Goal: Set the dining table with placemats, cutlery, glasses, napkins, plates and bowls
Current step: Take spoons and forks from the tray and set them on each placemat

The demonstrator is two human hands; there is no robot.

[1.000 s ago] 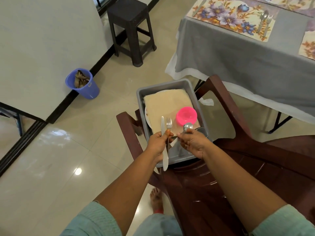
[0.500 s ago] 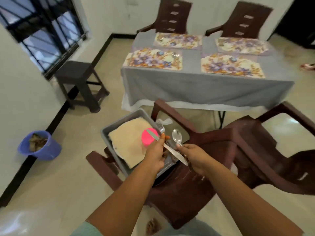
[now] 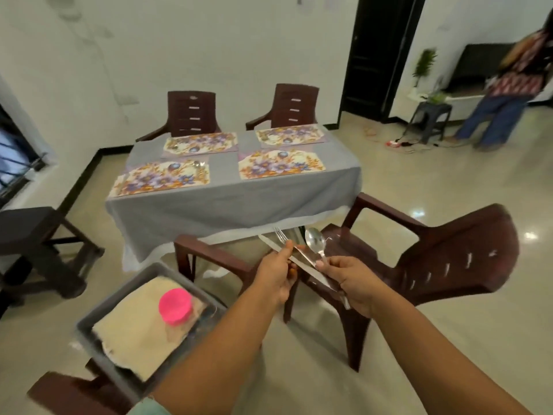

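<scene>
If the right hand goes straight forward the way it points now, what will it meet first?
Probably the near edge of the dining table, its grey cloth; the right hand points there past the chair arm. Depth is unclear.

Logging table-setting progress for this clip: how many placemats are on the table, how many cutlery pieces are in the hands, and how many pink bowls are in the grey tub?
Placemats: 4
Cutlery in hands: 3, namely knife, fork and spoon
Pink bowls: 1
Total: 8
</scene>
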